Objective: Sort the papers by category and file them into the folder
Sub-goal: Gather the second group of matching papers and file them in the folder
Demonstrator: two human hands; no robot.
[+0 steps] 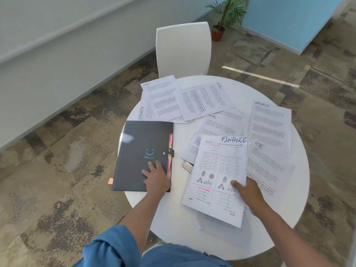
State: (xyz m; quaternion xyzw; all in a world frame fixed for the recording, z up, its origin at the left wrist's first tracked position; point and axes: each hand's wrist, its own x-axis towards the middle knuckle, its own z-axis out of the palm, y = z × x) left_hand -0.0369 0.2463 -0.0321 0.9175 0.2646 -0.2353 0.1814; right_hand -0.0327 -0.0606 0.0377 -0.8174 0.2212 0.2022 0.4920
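1. The folder (143,155) is lying shut at the left of the round white table (173,214), its snap strap (171,152) fastened over the right edge and coloured tabs (170,149) peeking out beside it. It is looking stiff and smooth-covered, so it is probably sliding easily on the tabletop; the open right edge by the strap seems the sensible place to lift it.
2. The left hand (157,180) is resting flat on the folder's lower right corner, fingers spread and pressing down, gripping nothing.
3. A small dark object (187,165) is poking out from under the papers between the folder and the finance sheet; I cannot tell what it is.
4. The finance sheet (217,180) is sitting on top of a loose stack near the front edge. It is thin, light and floppy, likely to bend or slip off its neighbours, so holding it at an edge with support underneath would be wise.
5. The right hand (248,193) is pinching that sheet at its right edge, thumb on top and fingers hidden beneath.
6. More papers are lying scattered farther back and to the right: HR sheets (204,101) overlapping one another, and a sports sheet (269,124) at the far right, all unsorted as yet.
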